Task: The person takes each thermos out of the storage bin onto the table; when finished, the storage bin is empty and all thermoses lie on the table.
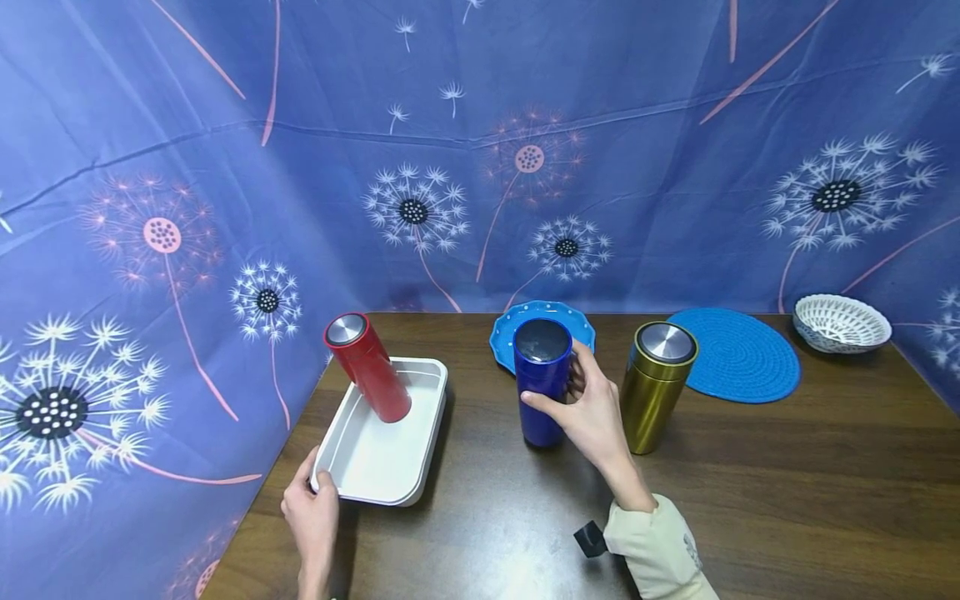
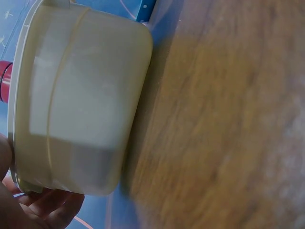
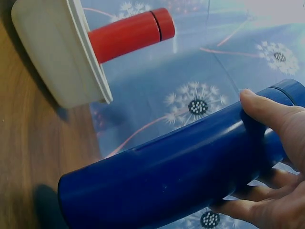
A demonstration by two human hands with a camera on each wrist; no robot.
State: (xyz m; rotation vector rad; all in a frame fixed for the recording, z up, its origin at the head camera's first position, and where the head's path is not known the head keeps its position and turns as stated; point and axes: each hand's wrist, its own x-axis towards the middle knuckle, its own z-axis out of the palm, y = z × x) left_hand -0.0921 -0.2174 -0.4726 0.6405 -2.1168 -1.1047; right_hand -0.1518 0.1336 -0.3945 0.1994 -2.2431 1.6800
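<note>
My left hand point(image 1: 311, 512) grips the near left corner of a white plastic tub point(image 1: 382, 471), thumb over the rim and fingers beneath it. Inside the tub stands a red thermos point(image 1: 378, 379) with a silver lid top. Right of the tub, my right hand point(image 1: 596, 417) holds a blue thermos point(image 1: 540, 379) upright, thumb on the near side and fingers round the far side. In the right wrist view the base of the blue thermos point(image 3: 143, 186) is close over the wooden table. A gold thermos point(image 1: 652, 396) stands just right of my right hand.
Behind the blue thermos lies a blue scalloped plate point(image 1: 504, 333) with white dots. A round blue woven placemat point(image 1: 742, 354) is behind the gold thermos, and a white openwork bowl point(image 1: 843, 325) stands at the back right. A dandelion-print cloth point(image 1: 480, 83) hangs along the table's back edge.
</note>
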